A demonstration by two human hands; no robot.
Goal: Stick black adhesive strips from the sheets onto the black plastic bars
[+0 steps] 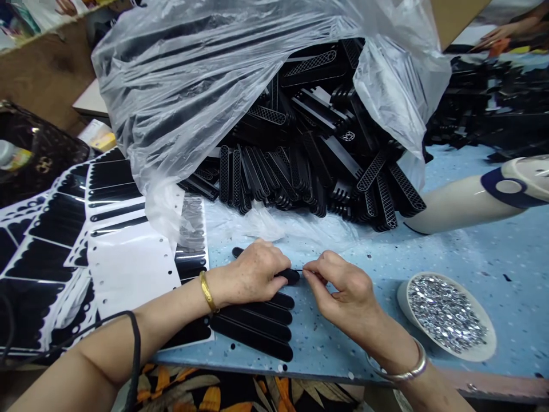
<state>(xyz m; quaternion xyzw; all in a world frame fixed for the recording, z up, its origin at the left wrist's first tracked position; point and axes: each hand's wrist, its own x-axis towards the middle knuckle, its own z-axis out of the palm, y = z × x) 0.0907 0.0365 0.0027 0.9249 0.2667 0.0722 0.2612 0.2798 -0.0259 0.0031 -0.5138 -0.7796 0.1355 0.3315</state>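
Note:
My left hand (257,273) is closed on a black round-ended strip (293,277), fingers above and thumb at its near side. Just right of the strip's tip, my right hand (338,286) pinches thumb and forefinger together. A thin dark line runs from the strip to these fingertips; what it is I cannot make out. Below my left hand, several similar black strips (257,332) lie fanned out on the blue speckled table (343,366). Under my left forearm are white sheets (128,269) with punched holes and black die-cut strips.
A clear plastic bag (180,74) spills black plastic parts (300,154) with mesh-patterned faces across the back. At right stand a bowl of small shiny metal pieces (448,312) and a cream-coloured device (467,200). More black parts (493,109) and another person's hand (497,35) appear far right.

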